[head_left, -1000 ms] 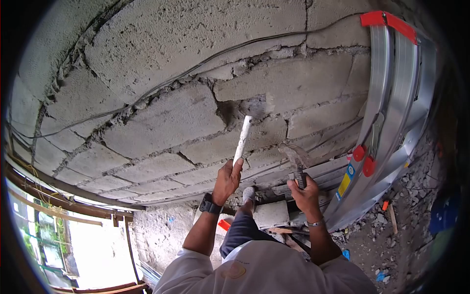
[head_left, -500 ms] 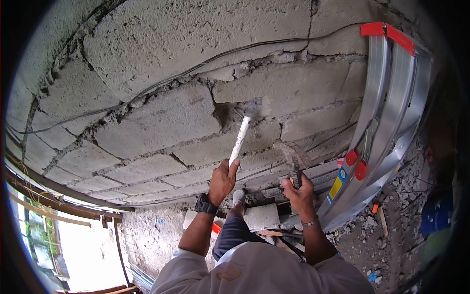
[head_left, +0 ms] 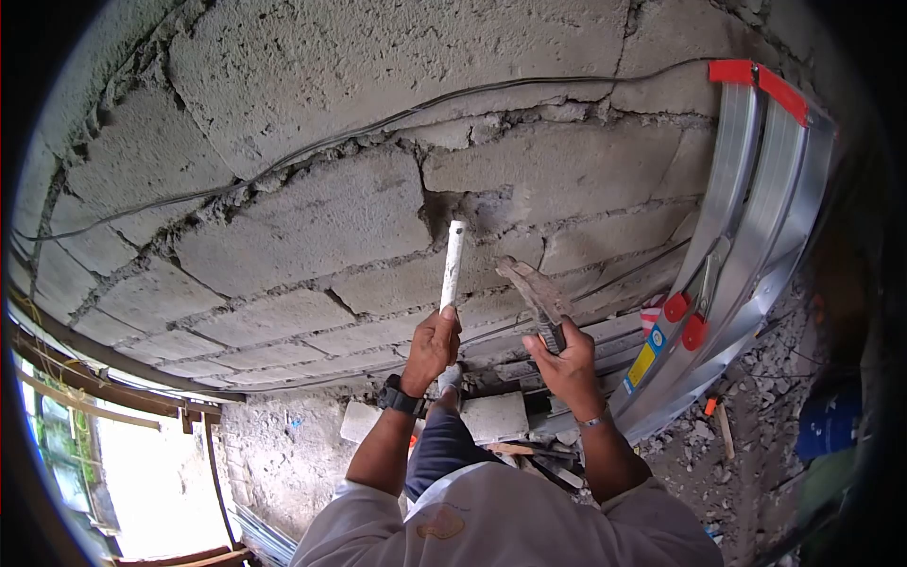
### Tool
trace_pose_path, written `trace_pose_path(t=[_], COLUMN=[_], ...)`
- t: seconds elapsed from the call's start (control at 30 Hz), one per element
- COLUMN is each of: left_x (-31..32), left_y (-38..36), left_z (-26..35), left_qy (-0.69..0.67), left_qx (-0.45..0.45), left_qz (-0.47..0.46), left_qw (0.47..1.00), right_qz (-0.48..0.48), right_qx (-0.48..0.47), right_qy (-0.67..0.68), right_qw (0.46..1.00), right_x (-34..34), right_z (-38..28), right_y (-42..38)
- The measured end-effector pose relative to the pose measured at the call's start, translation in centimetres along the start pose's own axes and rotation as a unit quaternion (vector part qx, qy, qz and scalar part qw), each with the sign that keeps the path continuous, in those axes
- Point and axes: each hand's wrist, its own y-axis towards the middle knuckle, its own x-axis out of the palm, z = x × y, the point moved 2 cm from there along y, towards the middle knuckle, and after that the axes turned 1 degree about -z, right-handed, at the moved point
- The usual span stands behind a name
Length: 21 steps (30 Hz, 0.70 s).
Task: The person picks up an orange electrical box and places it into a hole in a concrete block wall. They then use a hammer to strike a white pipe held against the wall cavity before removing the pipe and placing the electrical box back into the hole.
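My left hand, with a black watch on its wrist, is wrapped round the lower end of a white plastic pipe. The pipe points up toward a broken hole in the concrete block wall, its top end overlapping the hole's lower edge in this view. A hammer with a worn, dusty head and dark grip is in my right hand, its fingers closed on the handle. The hammer head is tilted up and to the left, apart from the pipe.
An aluminium folding ladder with red end caps leans at the right. Thin black cables run across the wall. Rubble covers the ground at right, and a pale block lies by my foot. A bright opening is at lower left.
The pipe's top end has moved left and away from the hole, standing more upright. The hammer has swung left toward the pipe, its head turned. The view has shifted slightly.
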Motion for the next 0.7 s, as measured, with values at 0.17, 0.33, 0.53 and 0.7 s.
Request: trace_pose_path(t=[0.17,0.33,0.53,0.7], left_x=[0.5,1.0,-0.5,-0.2], left_y=[0.4,0.5,1.6,1.4], left_z=[-1.0,-1.7,-3.2,-2.4], left_qy=[-0.061,-0.058,-0.019,-0.079], left_qx=[0.028,0.024,0.078,0.013], left_qz=[0.006,0.004,0.009,-0.010], left_qw=[0.998,0.998,0.997,0.997], right_qz=[-0.005,-0.047,-0.090,-0.108], right_qx=[-0.129,-0.128,-0.256,-0.125], right_qy=[-0.037,-0.177,-0.083,-0.246], right_qw=[0.991,0.975,0.959,0.955], right_x=[0.8,3.5,1.4,3.8], right_z=[-2.8,1.4,-5.8,0.1], right_y=[3.3,6.3,3.7,7.7])
